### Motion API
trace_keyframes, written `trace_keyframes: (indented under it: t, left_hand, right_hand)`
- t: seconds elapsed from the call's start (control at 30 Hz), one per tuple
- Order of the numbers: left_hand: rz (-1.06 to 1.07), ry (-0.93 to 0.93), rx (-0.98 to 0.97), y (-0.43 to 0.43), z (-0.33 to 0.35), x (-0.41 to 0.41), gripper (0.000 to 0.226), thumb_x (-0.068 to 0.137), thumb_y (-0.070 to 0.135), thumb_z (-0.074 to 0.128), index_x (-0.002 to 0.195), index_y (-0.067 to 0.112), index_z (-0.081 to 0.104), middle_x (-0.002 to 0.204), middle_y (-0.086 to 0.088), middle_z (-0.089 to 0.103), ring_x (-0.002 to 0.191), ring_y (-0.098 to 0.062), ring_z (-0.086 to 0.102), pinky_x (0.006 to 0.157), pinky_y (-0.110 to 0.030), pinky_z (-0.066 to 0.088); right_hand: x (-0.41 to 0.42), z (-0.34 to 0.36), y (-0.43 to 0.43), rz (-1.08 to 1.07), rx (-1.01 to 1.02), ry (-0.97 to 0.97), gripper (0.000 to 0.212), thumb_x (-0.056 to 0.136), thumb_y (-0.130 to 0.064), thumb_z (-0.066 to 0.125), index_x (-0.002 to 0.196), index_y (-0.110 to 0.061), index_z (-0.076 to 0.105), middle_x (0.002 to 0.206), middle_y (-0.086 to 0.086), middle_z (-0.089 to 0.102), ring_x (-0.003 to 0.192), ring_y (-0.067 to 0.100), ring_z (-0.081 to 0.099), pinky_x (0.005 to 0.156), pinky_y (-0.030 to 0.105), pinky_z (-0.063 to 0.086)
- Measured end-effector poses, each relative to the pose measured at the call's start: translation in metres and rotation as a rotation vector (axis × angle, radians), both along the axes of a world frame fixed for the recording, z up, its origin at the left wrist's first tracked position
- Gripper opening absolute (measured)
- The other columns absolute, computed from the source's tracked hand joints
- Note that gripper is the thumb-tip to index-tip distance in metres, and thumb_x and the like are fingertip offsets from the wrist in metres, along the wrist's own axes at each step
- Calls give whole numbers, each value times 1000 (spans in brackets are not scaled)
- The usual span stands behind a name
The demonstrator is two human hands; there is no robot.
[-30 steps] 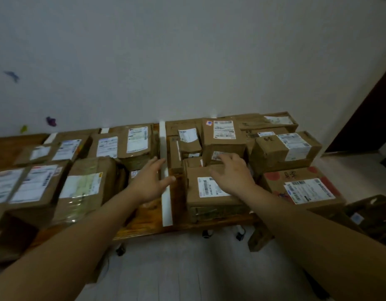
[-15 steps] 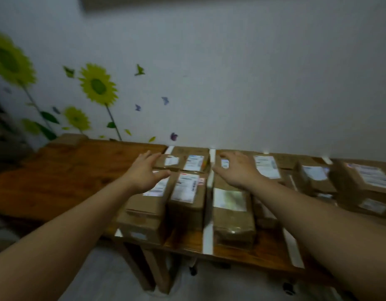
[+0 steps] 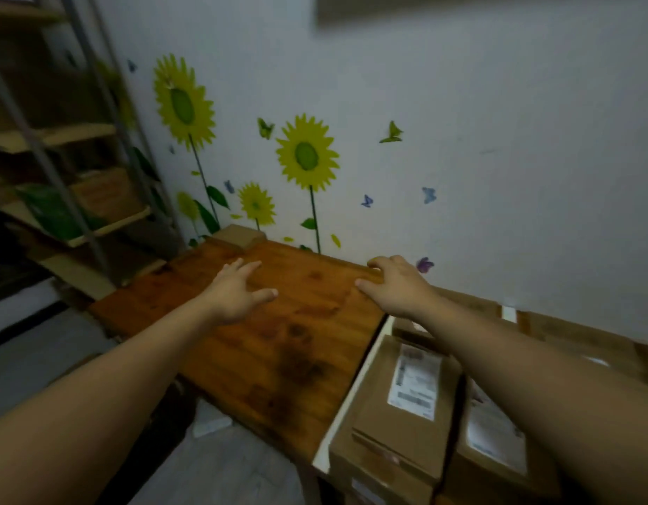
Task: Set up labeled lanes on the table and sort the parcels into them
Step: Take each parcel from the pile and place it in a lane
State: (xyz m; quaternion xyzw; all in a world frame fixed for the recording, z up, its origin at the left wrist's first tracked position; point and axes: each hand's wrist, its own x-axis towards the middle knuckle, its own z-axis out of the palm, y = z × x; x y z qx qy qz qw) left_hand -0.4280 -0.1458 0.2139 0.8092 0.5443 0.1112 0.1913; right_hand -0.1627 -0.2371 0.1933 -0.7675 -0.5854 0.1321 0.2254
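Nearest, at the lower right, brown cardboard parcels (image 3: 399, 406) lie packed side by side on the wooden table (image 3: 297, 340), each with a white shipping label facing up; the print is too blurred to read. A strip of white tape (image 3: 351, 395) runs along the left side of the nearest parcel, from the table's front edge back toward the wall. All the parcels in view sit to the right of it. Both bare forearms reach forward from the bottom of the view, and the right one passes over the parcels.

Farther in, the left hand (image 3: 235, 293) is held palm down over the wood to the left of the tape. Its fingers are spread and loose, the thumb is out to the right, and it holds nothing. The right hand (image 3: 399, 286) is also palm down near the table's far edge, with fingers slightly bent and gripping nothing. Whether either hand touches the wood cannot be told. Behind the right arm, a second short piece of white tape (image 3: 508, 313) shows between more parcels.

At the table's far left corner a small cardboard box (image 3: 240, 235) sits against the wall. Sunflower stickers (image 3: 307, 154) and small butterfly stickers (image 3: 424, 265) decorate the white wall. A metal shelf (image 3: 78, 220) with cardboard and green items stands on the left above the grey floor (image 3: 31, 344).
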Motion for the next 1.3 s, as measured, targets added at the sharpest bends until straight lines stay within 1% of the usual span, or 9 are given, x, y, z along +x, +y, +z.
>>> trace_keyframes:
  t: [0.17, 0.37, 0.63, 0.7, 0.8, 0.9, 1.1, 1.2, 1.3]
  left_hand:
    - [78, -41, -29, 75, 11, -35, 76, 86, 52, 54, 149, 28, 19, 158, -2, 5, 145, -25, 1, 116, -45, 11]
    - [135, -72, -89, 172, 11, -96, 75, 88, 51, 53, 149, 26, 18, 158, -2, 5, 144, -28, 3, 115, -50, 14]
    - [74, -72, -79, 326, 0, -170, 74, 88, 47, 55, 149, 24, 19, 158, -6, 5, 144, -28, 6, 116, -47, 14]
    - [53, -78, -85, 361, -2, -186, 75, 88, 48, 56, 149, 25, 20, 158, -5, 7, 144, -26, 5, 116, -45, 12]
    - [-3, -66, -85, 412, -4, -203, 76, 86, 50, 57, 148, 23, 23, 157, -6, 12, 144, -26, 9, 116, -44, 15]
    - [-66, -79, -119, 465, -9, -208, 77, 85, 50, 59, 147, 20, 25, 154, -11, 21, 140, -31, 21, 113, -50, 24]
    - [-77, -30, -125, 556, -34, -189, 78, 85, 51, 58, 148, 23, 22, 157, -7, 11, 144, -26, 8, 116, -46, 14]
    - [-77, 14, -148, 599, -51, -173, 77, 86, 51, 57, 148, 24, 21, 157, -6, 10, 144, -26, 9, 115, -46, 15]
    - [-103, 59, -151, 643, -73, -159, 77, 86, 50, 57, 148, 20, 21, 157, -8, 11, 143, -26, 11, 115, -45, 16]
  right_hand:
    - [-27, 1, 102, 62, -22, 26, 67, 85, -63, 50, 139, -25, 43, 139, 8, 42, 127, 29, 42, 102, 38, 35]
    - [-78, -1, 209, 95, -53, -8, 66, 86, -60, 51, 140, -24, 42, 139, 11, 42, 128, 30, 41, 105, 38, 34]
    - [-165, -19, 346, 2, -89, 7, 66, 87, -60, 51, 141, -23, 41, 141, 11, 40, 126, 31, 44, 104, 42, 38]
    - [-185, -22, 371, -34, -104, 25, 66, 87, -60, 51, 141, -24, 40, 141, 12, 40, 127, 32, 42, 104, 41, 37]
    - [-207, -23, 405, -62, -140, 25, 67, 88, -59, 50, 142, -23, 38, 142, 12, 39, 128, 31, 41, 103, 39, 35]
    - [-215, -22, 439, -80, -151, 29, 66, 89, -58, 50, 143, -23, 37, 142, 12, 38, 127, 31, 42, 104, 39, 35]
    - [-205, -42, 518, -100, -161, 43, 63, 89, -53, 52, 142, -21, 38, 142, 12, 37, 127, 32, 42, 103, 41, 36]
    - [-194, -65, 567, -106, -189, 60, 64, 90, -53, 52, 143, -22, 36, 144, 11, 36, 127, 31, 42, 102, 41, 37]
    - [-186, -94, 613, -136, -238, 83, 64, 90, -53, 52, 143, -22, 36, 144, 11, 35, 124, 32, 44, 95, 41, 40]
